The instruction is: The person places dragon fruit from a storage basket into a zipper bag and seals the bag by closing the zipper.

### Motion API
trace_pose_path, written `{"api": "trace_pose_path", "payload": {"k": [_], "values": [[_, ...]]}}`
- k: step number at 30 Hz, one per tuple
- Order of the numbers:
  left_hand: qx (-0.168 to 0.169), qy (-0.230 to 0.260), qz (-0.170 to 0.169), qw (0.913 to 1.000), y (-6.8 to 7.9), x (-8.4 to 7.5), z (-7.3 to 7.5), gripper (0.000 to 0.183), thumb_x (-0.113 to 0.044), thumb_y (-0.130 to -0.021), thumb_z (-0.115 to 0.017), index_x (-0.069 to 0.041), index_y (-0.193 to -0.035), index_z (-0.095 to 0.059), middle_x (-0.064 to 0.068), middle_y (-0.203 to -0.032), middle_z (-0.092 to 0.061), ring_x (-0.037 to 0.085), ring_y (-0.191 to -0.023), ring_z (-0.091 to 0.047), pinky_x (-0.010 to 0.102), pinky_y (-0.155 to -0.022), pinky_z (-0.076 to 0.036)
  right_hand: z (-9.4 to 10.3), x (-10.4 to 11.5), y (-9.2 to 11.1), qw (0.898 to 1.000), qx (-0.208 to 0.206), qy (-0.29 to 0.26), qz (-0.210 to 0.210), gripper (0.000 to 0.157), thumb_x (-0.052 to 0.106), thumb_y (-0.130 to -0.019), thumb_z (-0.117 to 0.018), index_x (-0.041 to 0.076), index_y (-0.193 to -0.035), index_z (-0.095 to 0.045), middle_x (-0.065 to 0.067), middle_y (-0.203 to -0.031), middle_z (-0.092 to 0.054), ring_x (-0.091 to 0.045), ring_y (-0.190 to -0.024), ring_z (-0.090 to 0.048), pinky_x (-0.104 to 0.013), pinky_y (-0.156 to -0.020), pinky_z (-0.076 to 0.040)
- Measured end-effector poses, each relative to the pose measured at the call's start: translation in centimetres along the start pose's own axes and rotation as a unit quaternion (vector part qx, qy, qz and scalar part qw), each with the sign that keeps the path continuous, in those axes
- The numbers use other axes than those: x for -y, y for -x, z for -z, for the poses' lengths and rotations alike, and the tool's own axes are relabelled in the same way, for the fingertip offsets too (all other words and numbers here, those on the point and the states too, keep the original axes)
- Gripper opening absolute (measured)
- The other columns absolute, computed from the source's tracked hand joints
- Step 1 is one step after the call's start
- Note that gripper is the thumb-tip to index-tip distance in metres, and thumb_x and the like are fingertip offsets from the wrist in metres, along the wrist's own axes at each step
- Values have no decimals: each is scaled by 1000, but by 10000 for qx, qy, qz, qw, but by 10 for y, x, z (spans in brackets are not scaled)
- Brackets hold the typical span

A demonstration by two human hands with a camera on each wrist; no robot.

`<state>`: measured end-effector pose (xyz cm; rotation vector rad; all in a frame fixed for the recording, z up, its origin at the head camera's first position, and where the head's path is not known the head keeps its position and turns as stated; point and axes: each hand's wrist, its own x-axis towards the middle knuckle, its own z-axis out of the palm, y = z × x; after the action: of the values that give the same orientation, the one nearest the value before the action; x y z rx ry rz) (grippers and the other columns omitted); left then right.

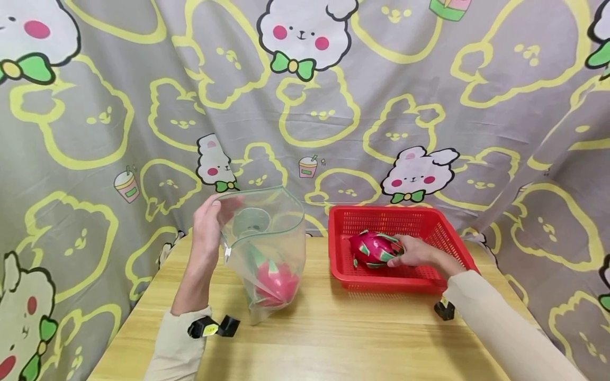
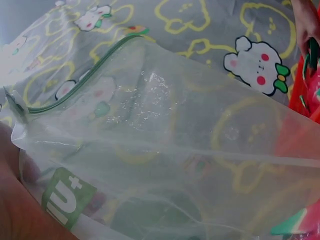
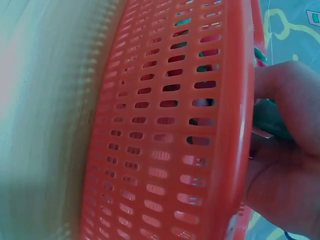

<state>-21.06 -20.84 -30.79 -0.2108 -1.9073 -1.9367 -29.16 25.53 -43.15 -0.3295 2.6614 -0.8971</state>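
My left hand (image 1: 206,227) holds a translucent zip bag (image 1: 290,227) by the left side of its mouth, with the thumb at the green-edged rim. The bag stands upright and its mouth gapes. At the bottom of it lies a pink dragon fruit (image 1: 277,283), seen through the plastic. To the right, my right hand (image 1: 415,252) reaches into a red plastic basket (image 1: 386,281) and grips the right end of another dragon fruit (image 1: 374,248), magenta with green scales. In the right wrist view the basket's slotted wall (image 3: 165,120) hides most of that fruit.
A light wooden table (image 1: 305,349) carries the bag and the basket. Patterned grey cloth (image 1: 333,121) hangs behind and on both sides. The basket's raised rim stands between my right forearm and the fruit. A black strap-like piece (image 1: 214,327) sits on my left sleeve.
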Motion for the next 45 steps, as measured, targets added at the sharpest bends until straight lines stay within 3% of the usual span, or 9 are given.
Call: {"api": "trace_pose_path", "payload": {"k": [4,8,19,28,34,39,43,45], "values": [[-11,3,-46,10000,1,0,1,40,-11,-111,-28,7,-122,-62,0,-106,-75,23,-109,-67,44,-114,-39,1,-4,3,9997,-158,-190,54,83,22,-85,-86,-13,-146,-41,-20,-111,-62,-26,-85,-61,-38,-69,-59],[10,64,-89,9999,1,-1,3,40,-10,-111,-28,6,-122,-62,1,-107,-75,23,-110,-67,44,-114,-39,2,-10,5,9988,-275,-286,272,72,23,-86,-85,-10,-139,-51,-17,-109,-64,-28,-94,-58,-35,-71,-57],[76,197,-87,9997,1,-1,4,40,-10,-111,-28,9,-126,-60,0,-109,-75,22,-112,-67,43,-115,-39,8,-9,13,9964,-245,-695,412,62,25,-92,-79,-9,-135,-50,-17,-113,-63,-31,-102,-56,-36,-79,-56],[105,61,-60,9999,1,1,3,41,-11,-111,-28,9,-128,-59,-1,-110,-75,22,-114,-66,41,-115,-39,12,-8,18,9919,-494,-957,675,68,28,-95,-75,-10,-142,-42,-18,-118,-60,-29,-105,-55,-34,-81,-55],[98,2,-116,9999,2,2,1,41,-11,-111,-28,9,-128,-59,1,-111,-75,23,-114,-66,42,-114,-40,13,-4,27,9875,-842,-1078,786,82,30,-96,-74,-7,-154,-29,-25,-134,-50,-40,-120,-48,-37,-85,-56],[-54,81,-137,9999,0,-1,2,42,-14,-112,-28,8,-123,-62,4,-107,-76,22,-110,-68,39,-113,-42,14,-1,33,9813,-1057,-1400,799,78,30,-97,-72,-1,-152,-26,-24,-139,-44,-41,-126,-42,-39,-88,-54],[-196,-276,-293,9990,-6,-3,5,47,-20,-113,-30,8,-118,-68,13,-114,-75,22,-114,-68,34,-109,-45,16,2,36,9782,-1157,-1547,766,77,34,-98,-71,4,-152,-25,-23,-140,-42,-39,-127,-41,-35,-88,-54],[-25,-605,-209,9979,-13,1,8,49,-26,-113,-31,5,-127,-67,15,-125,-71,20,-120,-65,30,-108,-45,17,4,35,9765,-1213,-1625,735,78,36,-98,-71,6,-153,-24,-22,-140,-42,-38,-128,-40,-35,-87,-54]]}}
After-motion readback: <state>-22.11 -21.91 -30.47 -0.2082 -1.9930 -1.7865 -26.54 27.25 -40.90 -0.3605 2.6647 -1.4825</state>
